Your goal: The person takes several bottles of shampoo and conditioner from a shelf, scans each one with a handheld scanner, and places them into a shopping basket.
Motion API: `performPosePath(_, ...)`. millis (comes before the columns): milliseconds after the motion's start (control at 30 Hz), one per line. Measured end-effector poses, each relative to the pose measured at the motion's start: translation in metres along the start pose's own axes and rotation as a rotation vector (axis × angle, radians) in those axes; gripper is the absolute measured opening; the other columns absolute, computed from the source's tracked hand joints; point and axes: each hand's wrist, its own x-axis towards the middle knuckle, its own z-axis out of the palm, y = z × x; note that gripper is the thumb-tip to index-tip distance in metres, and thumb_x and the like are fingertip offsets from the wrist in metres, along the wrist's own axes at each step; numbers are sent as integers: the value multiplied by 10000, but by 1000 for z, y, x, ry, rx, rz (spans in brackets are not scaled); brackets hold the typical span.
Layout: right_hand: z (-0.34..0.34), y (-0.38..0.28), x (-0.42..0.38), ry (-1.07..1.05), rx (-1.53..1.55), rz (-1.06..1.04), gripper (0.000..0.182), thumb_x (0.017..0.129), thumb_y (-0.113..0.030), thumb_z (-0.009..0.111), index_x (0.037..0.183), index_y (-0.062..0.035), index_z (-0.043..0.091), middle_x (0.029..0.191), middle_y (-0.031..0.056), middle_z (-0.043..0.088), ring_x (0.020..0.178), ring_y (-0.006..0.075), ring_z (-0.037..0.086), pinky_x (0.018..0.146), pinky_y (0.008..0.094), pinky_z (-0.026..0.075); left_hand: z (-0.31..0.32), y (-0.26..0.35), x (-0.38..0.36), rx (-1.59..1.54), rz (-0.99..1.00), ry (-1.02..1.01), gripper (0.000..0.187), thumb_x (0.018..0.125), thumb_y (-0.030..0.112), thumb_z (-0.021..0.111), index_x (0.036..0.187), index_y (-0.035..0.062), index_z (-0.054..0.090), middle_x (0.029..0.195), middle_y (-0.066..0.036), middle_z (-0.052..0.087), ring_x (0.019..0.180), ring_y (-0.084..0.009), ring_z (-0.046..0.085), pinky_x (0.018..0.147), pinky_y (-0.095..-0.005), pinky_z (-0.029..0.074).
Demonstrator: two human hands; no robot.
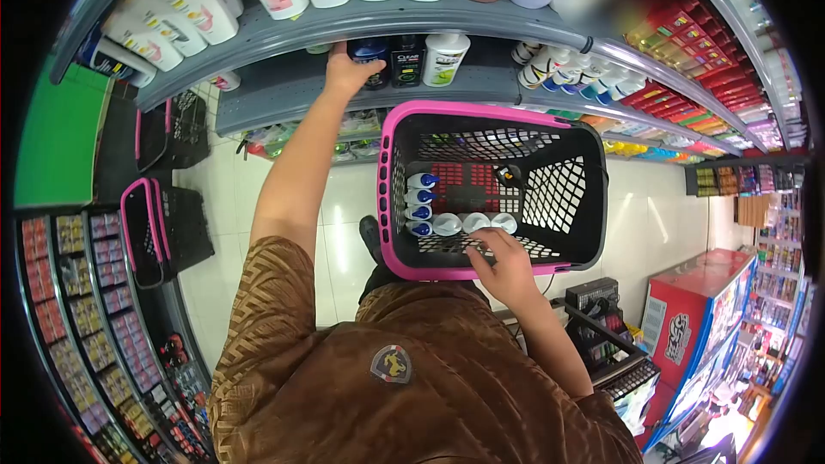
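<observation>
On the lower shelf, my left hand [351, 73] reaches in with its fingers around a dark blue bottle [369, 51]. Beside that bottle stand a black bottle [407, 64] and a white bottle with a green label [446, 60]. A black basket with a pink rim [386, 198] is in front of me. Inside it, several blue-topped bottles [420, 197] line the left side, and white caps [476, 222] form a row along the near side. Over that near side is my right hand [498, 262], fingers apart, close to the white caps.
White, brown and lilac bottles stand on the upper shelf [284, 21]. More black and pink baskets [163, 232] are at the left. Packed shelves [90, 309] fill the lower left. A red cooler [696, 292] stands at the lower right.
</observation>
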Motion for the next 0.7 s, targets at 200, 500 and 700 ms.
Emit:
performPosePath(200,-3,3,-19,81,42,144,233,873,-57,732,1094,-20,672,954,160,679,792,305,687,703,389,548,-10,15,-25,-20,-45,-5,1033,630,252,950,1472,15,401,1243,-200,670,1143,-319,666,1014,-396,512)
performPosePath(500,-22,18,-12,105,81,63,230,885,-31,731,1107,-18,675,980,149,708,783,246,712,687,348,558,-88,99,-112,150,342,148,750,690,147,928,1360,87,597,1252,-138,654,1112,-272,676,967,-380,545)
performPosePath(700,-42,13,8,-48,577,112,399,898,-87,777,1255,-31,609,1046,82,704,822,140,673,725,312,550,-116,197,-182,-725,-289,17,877,751,153,910,1464,7,420,1218,-134,631,1062,-203,672,892,-352,578)
